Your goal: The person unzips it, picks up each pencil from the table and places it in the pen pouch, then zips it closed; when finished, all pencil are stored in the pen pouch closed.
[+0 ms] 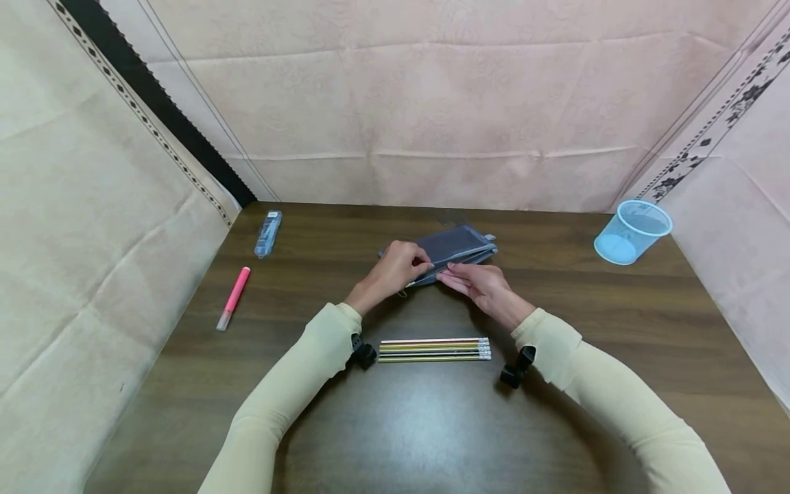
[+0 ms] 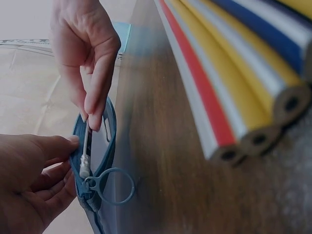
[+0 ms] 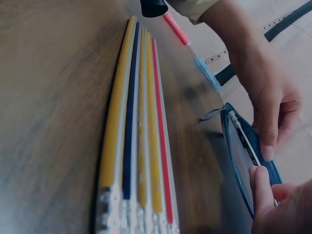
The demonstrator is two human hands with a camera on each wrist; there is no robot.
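Observation:
A dark blue zippered pencil case (image 1: 453, 241) is tilted up off the table between both hands, its zip open. My left hand (image 1: 398, 266) pinches one side of its mouth near the zip end, where a ring-shaped pull (image 2: 130, 192) hangs. Inside the opening lies a thin pencil (image 3: 249, 146) with a silver eraser end (image 2: 85, 166) toward the zip pull. The fingers and thumb of my right hand (image 1: 480, 283) pinch this pencil partway along, at the mouth. Its far end is hidden by that hand and the case.
Several striped pencils (image 1: 435, 350) lie in a row on the wooden table (image 1: 426, 425), between the forearms. A pink marker (image 1: 234, 297) and a blue packet (image 1: 268, 234) lie at the left. At the back right is a translucent blue cup (image 1: 631, 234). Cloth walls surround the table.

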